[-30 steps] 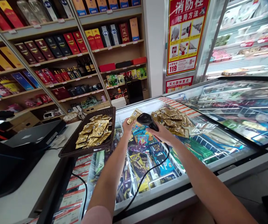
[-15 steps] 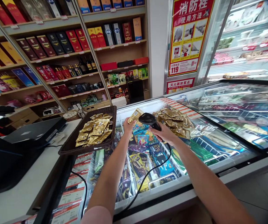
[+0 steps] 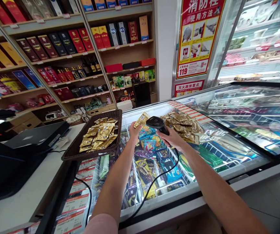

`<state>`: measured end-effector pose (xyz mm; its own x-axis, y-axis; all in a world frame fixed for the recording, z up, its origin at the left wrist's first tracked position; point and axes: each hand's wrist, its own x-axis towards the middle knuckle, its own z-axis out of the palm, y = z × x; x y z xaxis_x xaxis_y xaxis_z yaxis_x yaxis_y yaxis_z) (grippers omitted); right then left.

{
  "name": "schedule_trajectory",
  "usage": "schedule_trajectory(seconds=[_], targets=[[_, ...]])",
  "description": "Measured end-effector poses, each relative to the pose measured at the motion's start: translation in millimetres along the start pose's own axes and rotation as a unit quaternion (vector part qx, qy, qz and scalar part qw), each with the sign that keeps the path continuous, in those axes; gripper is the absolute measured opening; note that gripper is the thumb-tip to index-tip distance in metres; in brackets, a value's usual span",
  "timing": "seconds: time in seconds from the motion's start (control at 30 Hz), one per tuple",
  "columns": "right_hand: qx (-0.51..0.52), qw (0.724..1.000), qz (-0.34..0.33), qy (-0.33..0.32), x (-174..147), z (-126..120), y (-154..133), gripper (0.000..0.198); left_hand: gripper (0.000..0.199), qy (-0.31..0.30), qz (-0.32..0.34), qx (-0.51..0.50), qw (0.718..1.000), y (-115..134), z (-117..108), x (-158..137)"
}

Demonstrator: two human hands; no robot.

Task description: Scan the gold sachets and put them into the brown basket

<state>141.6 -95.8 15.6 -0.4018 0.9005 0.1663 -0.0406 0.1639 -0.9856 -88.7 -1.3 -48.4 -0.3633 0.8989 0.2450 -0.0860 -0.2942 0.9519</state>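
Pinched in my left hand is a small gold foil packet, held up above the glass top of a freezer. My right hand is wrapped round the handle of a black barcode scanner, whose head points left toward the packet, a small gap apart. To the left, a dark brown woven basket carries a heap of gold packets. On the glass to the right of the scanner lies another pile of gold packets. The scanner's black cable curves down toward me.
Below the glass, the chest freezer holds wire baskets of colourful wrapped goods. A white counter with dark equipment stands left. Shelves of boxes line the back, beside a red and yellow poster.
Almost nothing differs. The scanner has shifted very slightly to the right, and both hands keep their hold.
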Motion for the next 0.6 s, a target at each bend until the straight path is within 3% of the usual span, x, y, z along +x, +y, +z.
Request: schedule_trajectory(seconds=[0.13,0.27,0.47,0.6], targets=[[0.014,1.0,-0.006,0.008,0,0,0,0.042,0.036,0.03,-0.016,0.006,0.999,6,6,0],[0.079,0.996,-0.005,0.047,-2,1,-3,0.045,0.027,0.106,-0.022,0.006,0.994,33,3,20],[0.112,0.992,0.011,0.063,-3,3,-6,0.047,0.041,0.23,-0.007,0.05,0.972,83,-44,54],[0.114,0.992,-0.004,0.048,-2,5,-4,0.044,0.047,0.257,0.034,0.13,0.957,95,-62,55]])
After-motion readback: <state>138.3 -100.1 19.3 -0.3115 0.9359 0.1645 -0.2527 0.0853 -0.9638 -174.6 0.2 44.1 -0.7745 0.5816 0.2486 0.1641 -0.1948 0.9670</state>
